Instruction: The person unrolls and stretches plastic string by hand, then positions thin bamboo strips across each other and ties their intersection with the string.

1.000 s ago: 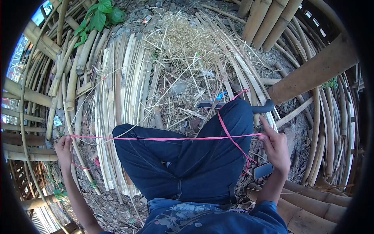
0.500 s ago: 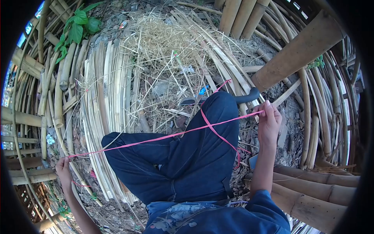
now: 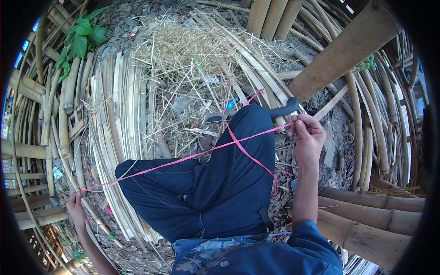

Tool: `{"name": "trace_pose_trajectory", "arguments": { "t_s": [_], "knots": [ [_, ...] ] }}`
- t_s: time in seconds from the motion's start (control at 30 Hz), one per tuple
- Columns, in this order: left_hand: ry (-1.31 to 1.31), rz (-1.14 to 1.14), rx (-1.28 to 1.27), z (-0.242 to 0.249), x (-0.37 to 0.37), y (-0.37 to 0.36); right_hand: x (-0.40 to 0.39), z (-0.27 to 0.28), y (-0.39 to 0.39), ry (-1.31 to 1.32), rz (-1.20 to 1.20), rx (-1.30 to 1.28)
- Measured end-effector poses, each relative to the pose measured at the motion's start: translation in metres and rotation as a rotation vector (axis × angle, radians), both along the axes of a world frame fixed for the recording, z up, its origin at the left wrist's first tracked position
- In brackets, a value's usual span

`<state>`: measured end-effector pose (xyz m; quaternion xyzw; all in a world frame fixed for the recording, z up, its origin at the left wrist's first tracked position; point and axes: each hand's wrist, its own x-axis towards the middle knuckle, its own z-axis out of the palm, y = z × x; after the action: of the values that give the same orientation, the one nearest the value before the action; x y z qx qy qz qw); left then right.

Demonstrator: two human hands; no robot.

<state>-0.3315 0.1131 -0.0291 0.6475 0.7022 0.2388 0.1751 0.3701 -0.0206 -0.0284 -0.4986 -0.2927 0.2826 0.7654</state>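
A pink plastic strip (image 3: 183, 159) runs taut and slanting across my crossed legs, from low on the left to higher on the right. My left hand (image 3: 76, 207) pinches its lower end beside the bamboo slats. Beyond my raised knee, my right hand (image 3: 310, 136) grips the other end between thumb and fingers. A second pink strip (image 3: 250, 155) drapes over the dark trousers (image 3: 229, 192) at that knee, crossing under the taut one. Behind the knee lies a tool with a curved dark handle (image 3: 285, 108); the knee hides its middle part.
Split bamboo slats (image 3: 110, 123) lie on the left, with more slats (image 3: 254, 57) at the back right. Shavings (image 3: 183, 46) cover the ground ahead. A thick bamboo pole (image 3: 346, 50) slants at upper right; bamboo poles (image 3: 366, 229) lie at lower right. Leaves (image 3: 80, 41) grow at upper left.
My right hand has shifted slightly left and upward and turned, its fingers curled more over the strip's end. My left hand sits slightly lower. The whole view has shifted a little.
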Motion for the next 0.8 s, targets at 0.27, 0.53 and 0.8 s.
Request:
{"name": "trace_pose_trajectory", "arguments": {
  "t_s": [0.27, 0.53, 0.8],
  "knots": [
    [-0.042, -0.008, -0.012, 0.003, -0.009, 0.005, 0.003, 0.008, -0.003, -0.406, -0.08, -0.289],
    [-0.029, 0.021, -0.049, 0.007, 0.005, 0.006, -0.002, 0.002, -0.003, -0.093, 0.155, -0.22],
    [0.029, -0.049, 0.049, -0.018, -0.012, 0.011, -0.006, 0.0, -0.008, 0.44, 0.173, 0.034]
  ]
}}
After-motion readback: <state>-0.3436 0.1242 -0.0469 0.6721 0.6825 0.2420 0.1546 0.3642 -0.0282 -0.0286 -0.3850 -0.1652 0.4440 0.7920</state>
